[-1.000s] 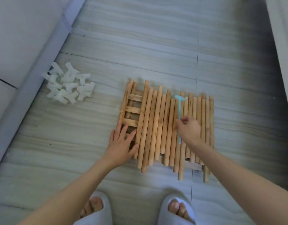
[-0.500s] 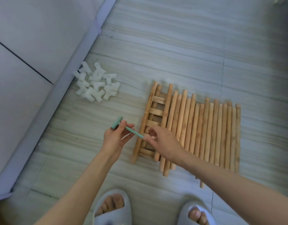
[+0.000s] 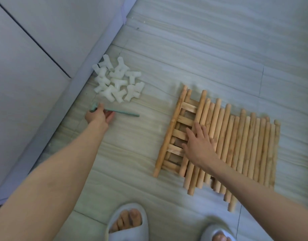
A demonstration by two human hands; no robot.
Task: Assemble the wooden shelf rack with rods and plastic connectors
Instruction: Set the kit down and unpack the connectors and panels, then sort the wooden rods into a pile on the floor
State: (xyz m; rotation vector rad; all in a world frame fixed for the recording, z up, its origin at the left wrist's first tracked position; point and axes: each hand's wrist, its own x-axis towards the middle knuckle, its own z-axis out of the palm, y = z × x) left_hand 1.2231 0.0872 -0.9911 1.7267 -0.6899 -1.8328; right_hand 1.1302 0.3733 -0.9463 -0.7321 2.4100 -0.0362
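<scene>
In the head view, the wooden rods point(image 3: 236, 150) were seen lying side by side on the floor point(image 3: 201, 49) at the centre right of the frame, their long axes running from the lower edge toward the top with a slight lean, some of them piled over a ladder-like slatted panel point(image 3: 179, 133) at the left side of the bundle. The right hand point(image 3: 198, 145) was laid flat on this pile with fingers straight and spread, nothing being gripped. The plastic connectors point(image 3: 118, 80) were heaped at the upper left, against the base of a pale wall. Just below that heap, the left hand point(image 3: 99, 115) was curled round the head end of a thin green tool point(image 3: 122, 113), whose shaft pointed right, toward the rods. The rods were judged to be directly under the right hand and the connectors nearest the left hand, so each part could be fetched by the hand on its own side.
</scene>
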